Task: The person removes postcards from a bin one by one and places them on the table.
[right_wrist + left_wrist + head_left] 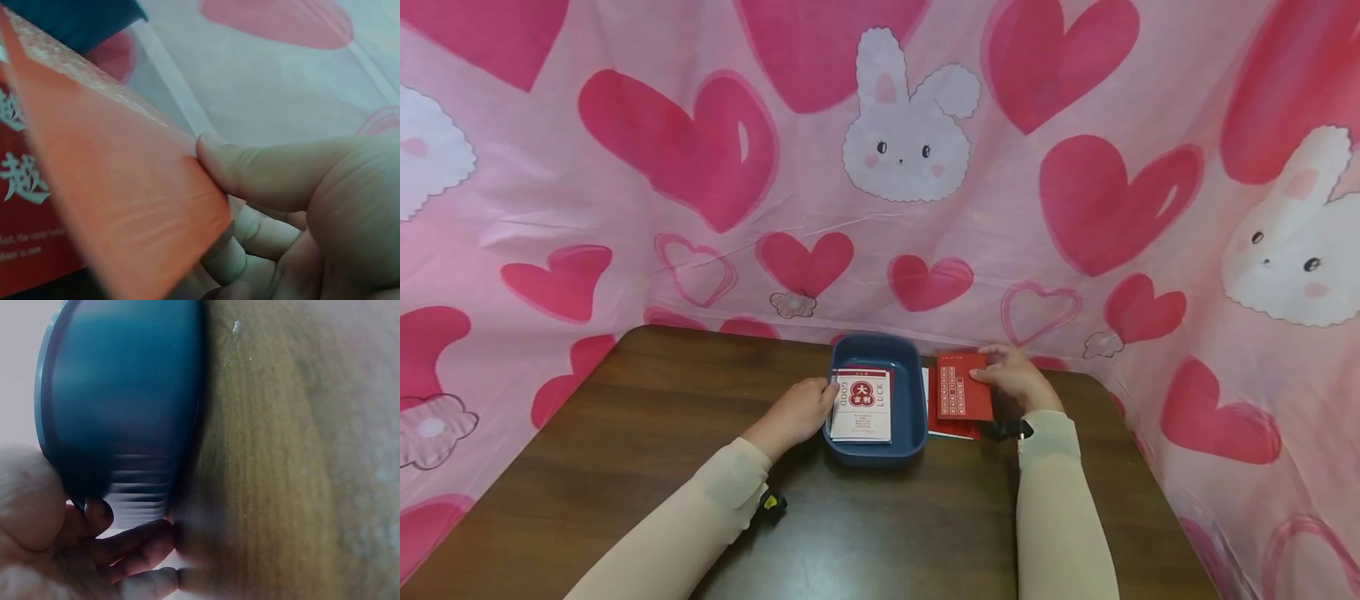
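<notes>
A blue plastic bin (877, 457) stands on the table, with a white card (867, 425) printed in red on top of the cards inside it. My left hand (799, 412) grips the bin's left rim, the thumb over the edge and the fingers against the ribbed outer wall (128, 400). Beside the bin, my right hand (1018, 379) pinches a red card (976, 398) between thumb and fingers. This card is tilted up over other cards. In the right wrist view, a darker red card (44, 250) with silver characters lies under it.
The brown wooden table (880, 533) reaches back to a pink cloth (820, 200) with hearts and rabbits, which hangs behind and along both sides. The bin's back edge is close to the cloth. A black strap (1009, 430) shows at my right wrist.
</notes>
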The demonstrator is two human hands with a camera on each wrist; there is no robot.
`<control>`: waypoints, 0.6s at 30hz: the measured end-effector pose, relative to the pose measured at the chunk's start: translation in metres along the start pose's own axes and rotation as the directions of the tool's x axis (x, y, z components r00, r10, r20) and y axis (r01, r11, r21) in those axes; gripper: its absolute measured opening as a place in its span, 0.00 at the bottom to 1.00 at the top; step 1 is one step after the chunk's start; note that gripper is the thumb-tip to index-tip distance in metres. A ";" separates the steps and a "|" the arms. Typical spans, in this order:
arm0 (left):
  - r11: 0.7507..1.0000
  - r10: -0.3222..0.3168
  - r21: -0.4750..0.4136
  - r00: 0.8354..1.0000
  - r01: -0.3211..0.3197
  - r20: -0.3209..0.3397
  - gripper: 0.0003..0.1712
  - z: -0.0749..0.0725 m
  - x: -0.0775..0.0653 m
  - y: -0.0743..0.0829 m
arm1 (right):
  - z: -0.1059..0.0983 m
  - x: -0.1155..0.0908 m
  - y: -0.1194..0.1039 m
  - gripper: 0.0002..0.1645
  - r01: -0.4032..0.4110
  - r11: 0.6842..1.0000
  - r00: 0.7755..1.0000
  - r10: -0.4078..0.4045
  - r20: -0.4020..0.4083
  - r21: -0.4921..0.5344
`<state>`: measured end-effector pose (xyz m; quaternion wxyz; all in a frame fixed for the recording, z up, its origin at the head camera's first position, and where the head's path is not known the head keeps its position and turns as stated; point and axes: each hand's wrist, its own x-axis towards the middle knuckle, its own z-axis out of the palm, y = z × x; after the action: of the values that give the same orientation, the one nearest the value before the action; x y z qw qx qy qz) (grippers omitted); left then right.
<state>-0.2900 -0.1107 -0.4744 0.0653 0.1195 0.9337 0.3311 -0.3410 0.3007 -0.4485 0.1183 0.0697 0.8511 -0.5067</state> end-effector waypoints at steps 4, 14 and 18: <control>1.000 -0.003 -0.005 1.000 0.003 0.002 0.29 0.001 0.000 0.000 | 0.003 0.000 0.006 0.40 -0.037 0.999 0.999 0.037 0.038 -0.007; 1.000 0.001 -0.011 1.000 -0.001 0.003 0.28 0.000 -0.001 0.000 | 0.015 0.007 0.008 0.38 -0.056 0.983 0.998 0.057 0.000 -0.176; 1.000 0.008 0.003 1.000 -0.008 -0.001 0.27 0.000 -0.001 0.000 | 0.019 0.009 0.005 0.38 -0.031 0.958 0.999 0.025 -0.025 -0.285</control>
<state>-0.2893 -0.1107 -0.4740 0.0635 0.1233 0.9337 0.3301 -0.3459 0.2867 -0.4642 0.1253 0.0694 0.9154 -0.3761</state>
